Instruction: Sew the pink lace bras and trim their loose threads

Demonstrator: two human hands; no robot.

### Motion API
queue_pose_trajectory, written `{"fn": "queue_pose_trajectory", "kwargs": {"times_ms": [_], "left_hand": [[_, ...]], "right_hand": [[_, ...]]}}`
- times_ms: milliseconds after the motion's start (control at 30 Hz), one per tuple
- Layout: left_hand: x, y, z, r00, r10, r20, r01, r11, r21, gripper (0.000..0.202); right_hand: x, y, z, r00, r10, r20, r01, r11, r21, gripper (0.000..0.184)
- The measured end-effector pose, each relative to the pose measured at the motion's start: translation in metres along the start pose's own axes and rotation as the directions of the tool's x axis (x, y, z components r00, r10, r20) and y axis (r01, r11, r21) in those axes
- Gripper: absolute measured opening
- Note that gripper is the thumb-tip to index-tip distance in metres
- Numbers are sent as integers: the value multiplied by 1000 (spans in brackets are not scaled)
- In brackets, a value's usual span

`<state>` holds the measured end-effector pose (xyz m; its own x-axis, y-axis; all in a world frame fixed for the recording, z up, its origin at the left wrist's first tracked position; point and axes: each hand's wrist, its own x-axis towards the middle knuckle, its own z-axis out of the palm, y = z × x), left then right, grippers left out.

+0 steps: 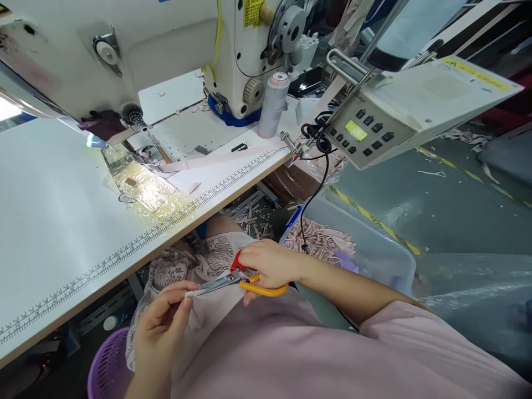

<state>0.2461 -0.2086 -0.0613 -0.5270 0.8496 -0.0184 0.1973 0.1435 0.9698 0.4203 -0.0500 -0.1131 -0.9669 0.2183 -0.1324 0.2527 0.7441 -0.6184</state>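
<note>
Right hand: your right hand (270, 265) is closed around the orange and red handles of the small steel-bladed scissors (233, 279). The blades point towards your other hand.
Left hand: your left hand (162, 324) pinches the edge of the pale pinkish fabric piece (203, 313) between thumb and forefinger. The other fingers are curled beneath it.
Fabric: it lies over your lap below the front edge of the white work table (54, 221), and its pinched corner touches the blade tips.
Why held so: the pinch seems meant to hold the cloth taut right where the blades meet it. Working low on your lap looks like a way to steady both wrists.
Table: a pale fabric strip (208, 163) lies by the needle of the cream industrial sewing machine (166, 44), near the grey thread cone (272, 105).
Around you: a purple plastic basket (106, 368) stands by your left knee. A clear plastic bin (374, 260) of offcuts stands at your right.
</note>
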Motion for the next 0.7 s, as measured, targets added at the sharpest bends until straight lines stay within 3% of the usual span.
{"fn": "queue_pose_trajectory", "kwargs": {"times_ms": [367,700], "left_hand": [[-1,-4,-2,1000,9,15,-10,1000,26,9],[1,-1,-2,999,32,19,-32,999,31,8]], "right_hand": [[0,-1,0,1000,-11,-12,11,1000,1,37],[0,0,3,1000,-8,-16,8,1000,25,41]]}}
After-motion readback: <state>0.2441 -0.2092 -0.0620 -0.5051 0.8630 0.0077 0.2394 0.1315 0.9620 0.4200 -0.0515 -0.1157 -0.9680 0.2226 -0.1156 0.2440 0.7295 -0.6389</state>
